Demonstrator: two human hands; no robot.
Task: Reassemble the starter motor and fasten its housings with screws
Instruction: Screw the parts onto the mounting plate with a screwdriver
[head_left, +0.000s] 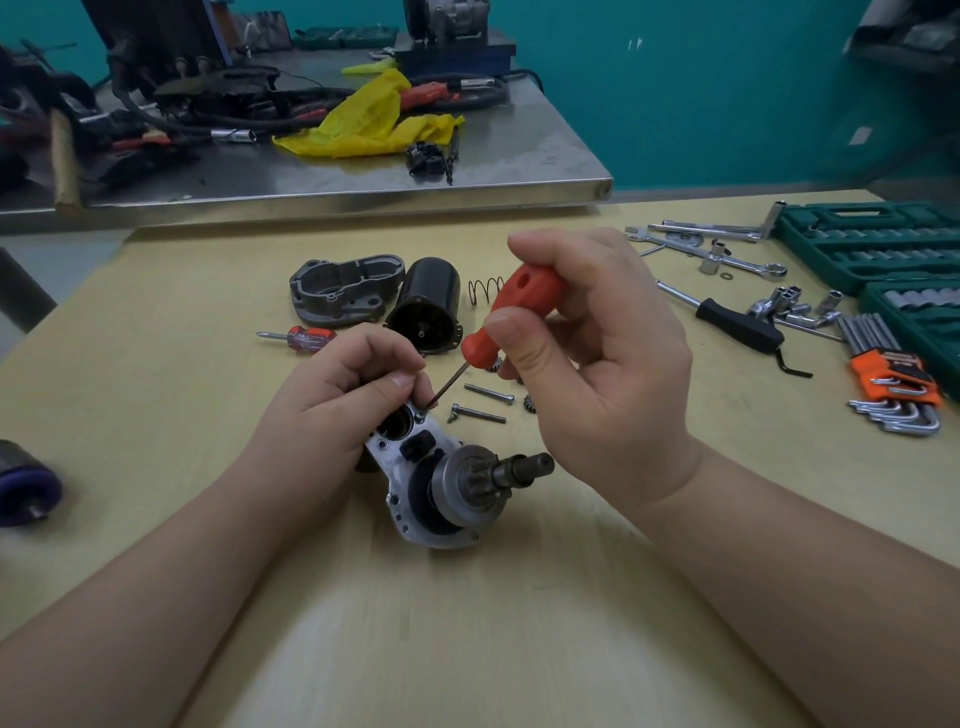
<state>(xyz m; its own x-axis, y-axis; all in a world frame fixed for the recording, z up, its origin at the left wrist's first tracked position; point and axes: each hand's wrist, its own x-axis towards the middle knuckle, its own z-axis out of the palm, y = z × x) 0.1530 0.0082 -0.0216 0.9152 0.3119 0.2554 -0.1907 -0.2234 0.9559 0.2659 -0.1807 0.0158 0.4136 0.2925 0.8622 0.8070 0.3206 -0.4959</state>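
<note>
One wooden table (156, 415); one steel bench (519, 150) beyond its far edge, cluttered with cables and one yellow rag (374, 122).

Two green socket cases (872, 244) at the far right edge. Wide bare tabletop near the person, between and under the forearms; open room too on the left, up to one purple-and-black part (26, 488) at the left edge.

One starter assembly (441, 478) lies at centre, pinion shaft pointing right. The left hand (337, 389) grips its far end, fingers curled over the housing, thumb and forefinger close together by one screw (422, 413).

The right hand (587, 353) holds one red screwdriver (509, 306), fingers clamped round the handle, shaft slanting down-left with its tip on that screw.

Far of the hands: one grey cover (345, 288), one black motor can (428, 304) just right of it, one spring (485, 290) right of the can.

One ratchet handle (737, 317) and several wrenches (727, 249) lie right of the right hand; one orange hex-key set (898, 384) near the right edge.

One small screwdriver (298, 339) lies left of the can.

Two long bolts (488, 393), side by side, just right of the assembly. Two small gears (529, 402) show partly behind the right hand.
</note>
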